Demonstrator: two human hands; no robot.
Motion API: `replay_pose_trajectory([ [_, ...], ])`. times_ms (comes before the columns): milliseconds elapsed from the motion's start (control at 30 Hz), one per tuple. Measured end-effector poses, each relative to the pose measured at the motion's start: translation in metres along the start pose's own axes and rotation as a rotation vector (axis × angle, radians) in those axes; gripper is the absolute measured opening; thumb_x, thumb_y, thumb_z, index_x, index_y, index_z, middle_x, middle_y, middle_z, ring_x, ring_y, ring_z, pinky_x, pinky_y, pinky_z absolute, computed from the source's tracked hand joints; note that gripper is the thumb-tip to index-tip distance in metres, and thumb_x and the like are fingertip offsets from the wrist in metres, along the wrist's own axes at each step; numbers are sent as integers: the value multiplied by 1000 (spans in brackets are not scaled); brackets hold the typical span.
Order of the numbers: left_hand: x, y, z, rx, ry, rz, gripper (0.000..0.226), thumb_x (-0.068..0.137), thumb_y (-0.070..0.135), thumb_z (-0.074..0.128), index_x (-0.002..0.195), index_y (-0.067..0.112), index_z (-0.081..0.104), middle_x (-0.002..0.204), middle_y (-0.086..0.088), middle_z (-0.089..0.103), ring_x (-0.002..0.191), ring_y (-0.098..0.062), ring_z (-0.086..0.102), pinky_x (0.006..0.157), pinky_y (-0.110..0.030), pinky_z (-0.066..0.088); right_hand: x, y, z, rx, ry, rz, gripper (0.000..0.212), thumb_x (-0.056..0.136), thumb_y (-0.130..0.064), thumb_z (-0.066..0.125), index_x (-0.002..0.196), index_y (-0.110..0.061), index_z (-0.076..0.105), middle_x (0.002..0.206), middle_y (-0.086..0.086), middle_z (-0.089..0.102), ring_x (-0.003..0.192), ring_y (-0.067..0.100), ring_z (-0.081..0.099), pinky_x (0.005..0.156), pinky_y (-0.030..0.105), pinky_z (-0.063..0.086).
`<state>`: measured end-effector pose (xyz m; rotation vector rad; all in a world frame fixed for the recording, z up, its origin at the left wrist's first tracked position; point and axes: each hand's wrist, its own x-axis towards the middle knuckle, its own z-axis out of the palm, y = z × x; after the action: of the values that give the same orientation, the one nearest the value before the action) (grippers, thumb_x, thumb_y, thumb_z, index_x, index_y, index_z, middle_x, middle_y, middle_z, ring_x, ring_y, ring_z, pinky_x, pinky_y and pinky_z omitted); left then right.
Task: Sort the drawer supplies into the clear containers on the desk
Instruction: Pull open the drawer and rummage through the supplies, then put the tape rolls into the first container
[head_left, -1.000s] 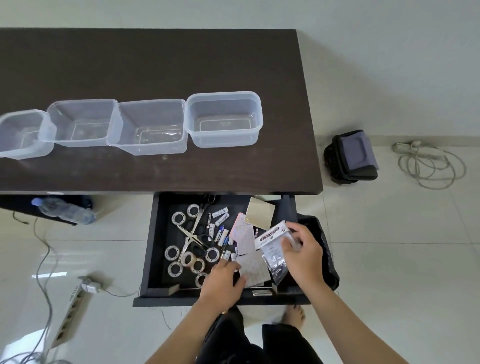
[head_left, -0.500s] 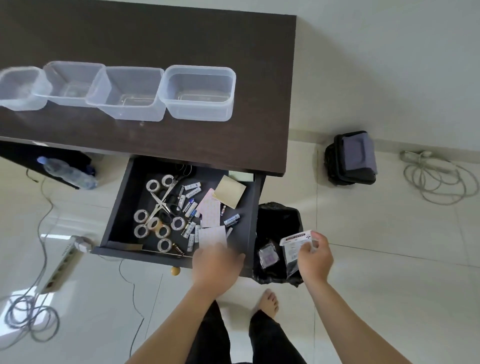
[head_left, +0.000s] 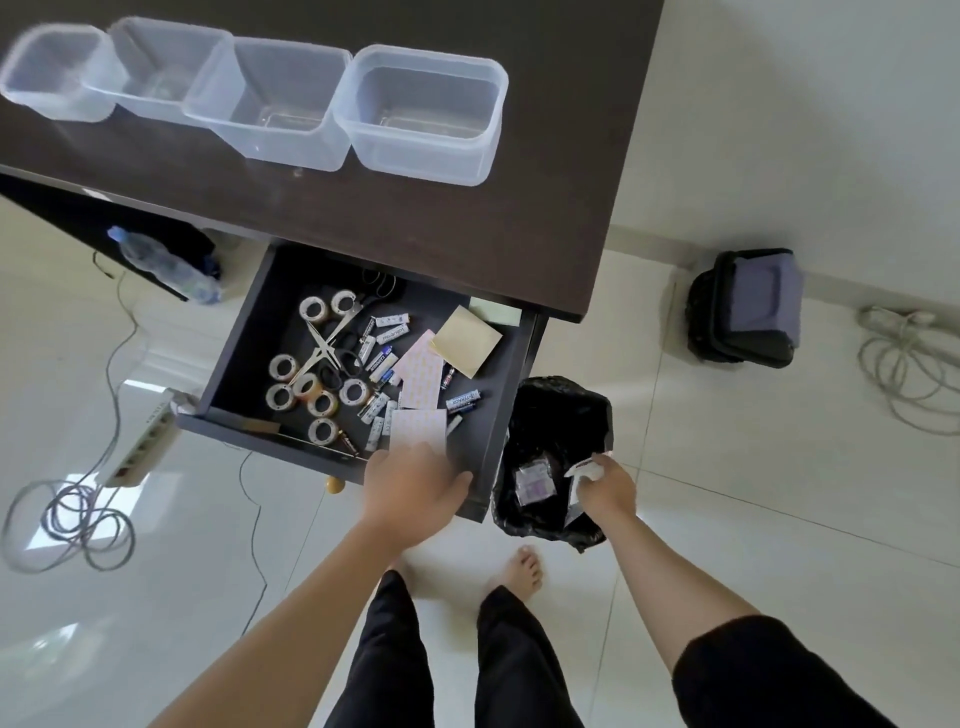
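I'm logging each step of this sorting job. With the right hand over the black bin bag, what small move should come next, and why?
Probably let go: the right hand pinches a small plastic packet right over the open black bin bag, where a similar packet already lies. The left hand rests at the drawer's front edge, and the clear containers hold nothing.

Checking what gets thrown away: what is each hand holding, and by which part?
The right hand pinches a small plastic packet by its top edge, over the black bin bag. The left hand holds nothing; it rests on the drawer's front edge.
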<state>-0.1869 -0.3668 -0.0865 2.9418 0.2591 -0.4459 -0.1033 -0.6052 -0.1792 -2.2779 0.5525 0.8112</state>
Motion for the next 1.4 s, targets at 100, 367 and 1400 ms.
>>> replay_pose_trajectory([
  [100,0,1,-1,-16,-4,-2,71,78,66,11,94,31,70,96,10,64,93,-17,59,82,-32,38,3,1,-4,-19,-69,-5,52,90,-11,52,141,-17,43,139,10,51,121,31,53,91,31,44],
  [367,0,1,-3,-34,-42,-6,71,77,67,12,94,30,70,94,8,64,93,-19,60,83,-34,39,-24,2,-11,-1,-103,-36,38,89,-9,49,126,-14,58,129,10,59,117,28,55,98,32,45],
  [1400,82,-218,-53,-365,-326,-217,41,88,16,52,129,13,46,139,-16,33,104,-38,58,88,-43,50,-120,-258,178,-175,-186,-374,25,82,-20,64,107,-18,65,107,5,68,100,24,62,85,36,51],
])
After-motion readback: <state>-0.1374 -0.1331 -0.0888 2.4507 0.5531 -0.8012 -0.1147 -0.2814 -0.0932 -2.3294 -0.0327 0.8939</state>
